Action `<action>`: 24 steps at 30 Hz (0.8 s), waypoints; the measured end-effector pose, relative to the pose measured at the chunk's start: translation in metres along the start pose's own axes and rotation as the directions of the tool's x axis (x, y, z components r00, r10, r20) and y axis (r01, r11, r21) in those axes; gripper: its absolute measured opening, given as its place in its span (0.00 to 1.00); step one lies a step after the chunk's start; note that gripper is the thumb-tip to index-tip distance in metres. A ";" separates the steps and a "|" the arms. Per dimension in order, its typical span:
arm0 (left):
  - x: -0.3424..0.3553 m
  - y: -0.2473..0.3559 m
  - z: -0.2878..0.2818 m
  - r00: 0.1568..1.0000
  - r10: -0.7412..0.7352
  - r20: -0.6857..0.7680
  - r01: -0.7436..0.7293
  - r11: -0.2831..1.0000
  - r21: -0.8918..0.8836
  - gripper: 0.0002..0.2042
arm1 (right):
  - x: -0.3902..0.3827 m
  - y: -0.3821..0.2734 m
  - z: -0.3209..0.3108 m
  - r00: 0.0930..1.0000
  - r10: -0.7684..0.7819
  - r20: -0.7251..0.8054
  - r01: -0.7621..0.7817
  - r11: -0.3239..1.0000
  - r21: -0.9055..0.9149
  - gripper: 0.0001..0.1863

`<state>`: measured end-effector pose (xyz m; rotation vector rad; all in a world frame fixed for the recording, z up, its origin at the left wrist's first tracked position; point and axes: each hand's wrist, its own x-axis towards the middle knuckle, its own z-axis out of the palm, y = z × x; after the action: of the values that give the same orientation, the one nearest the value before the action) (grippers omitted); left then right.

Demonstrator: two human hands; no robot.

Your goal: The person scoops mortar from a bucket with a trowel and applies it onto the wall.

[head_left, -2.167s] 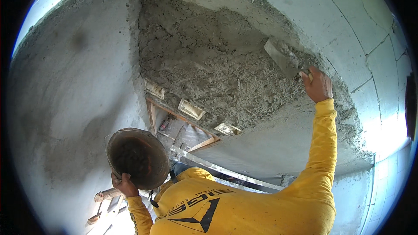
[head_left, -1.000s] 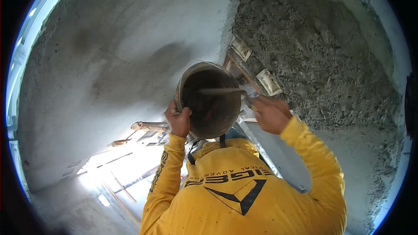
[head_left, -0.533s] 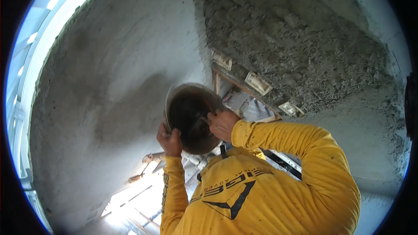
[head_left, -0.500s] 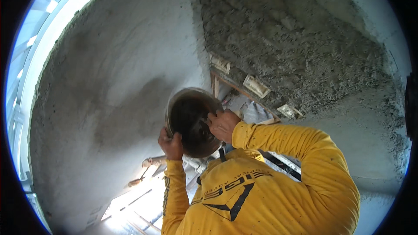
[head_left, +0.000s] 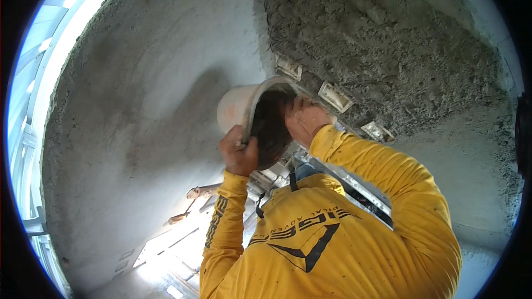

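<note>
A pale, stained bucket [head_left: 237,108] is tilted in front of my chest, its dark mouth turned toward me. The left hand [head_left: 239,152] grips its near rim on the left, thumb showing at the edge. At the opposite side of the mouth, my right hand [head_left: 306,122] is closed and slightly blurred, with its fingers at the dark opening. What it holds is hidden. Dark residue seems to coat the inside, but the depth is too dark to read. Both arms wear yellow sleeves [head_left: 377,169] speckled with dark spots.
A smooth grey plastered wall [head_left: 144,77] rises on the left. Rough, darker mortar [head_left: 377,50] covers the wall at right. Several rectangular wall boxes, one being a pale box [head_left: 335,97], line its lower edge. Bright light enters past boards [head_left: 177,232] at lower left.
The bucket has moved up and right and turned, so its pale outer side now shows. Both hands have moved with it, the right one staying at the mouth.
</note>
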<state>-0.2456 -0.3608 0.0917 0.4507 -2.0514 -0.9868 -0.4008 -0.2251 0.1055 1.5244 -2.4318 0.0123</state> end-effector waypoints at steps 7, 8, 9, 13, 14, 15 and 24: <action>0.016 0.042 0.004 0.991 0.124 0.049 -0.119 0.990 -0.079 0.05 | -0.049 0.001 0.040 0.962 -0.156 0.223 0.010 0.838 0.545 0.10; 0.014 0.040 0.004 0.994 0.018 0.108 -0.009 0.997 -0.083 0.05 | -0.053 -0.013 0.053 0.948 -0.164 0.273 -0.013 0.836 0.549 0.10; 0.013 0.038 0.004 0.994 0.042 0.102 -0.032 0.995 -0.094 0.05 | -0.056 -0.032 0.063 0.994 -0.102 0.033 0.010 0.400 0.916 0.10; -0.013 0.021 0.001 0.995 -0.043 0.088 0.054 0.991 -0.124 0.05 | -0.052 -0.063 0.060 0.965 -0.070 0.252 -0.237 0.175 0.956 0.12; -0.021 0.015 -0.002 0.983 -0.157 0.095 0.169 0.977 -0.133 0.05 | -0.050 -0.061 0.048 0.915 -0.100 0.392 -0.360 0.239 0.902 0.14; -0.028 0.011 -0.004 0.986 -0.139 0.090 0.152 0.976 -0.159 0.05 | -0.044 -0.057 0.036 0.885 -0.117 0.452 -0.418 0.229 0.879 0.15; -0.060 -0.016 0.000 0.902 -0.389 -0.188 0.320 0.894 -0.315 0.14 | -0.041 -0.020 0.030 0.816 0.032 0.578 -0.528 0.449 0.721 0.20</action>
<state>-0.2094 -0.3352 0.0484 0.7789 -1.6047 -1.3434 -0.3725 -0.2021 0.0642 1.4641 -3.3528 1.2960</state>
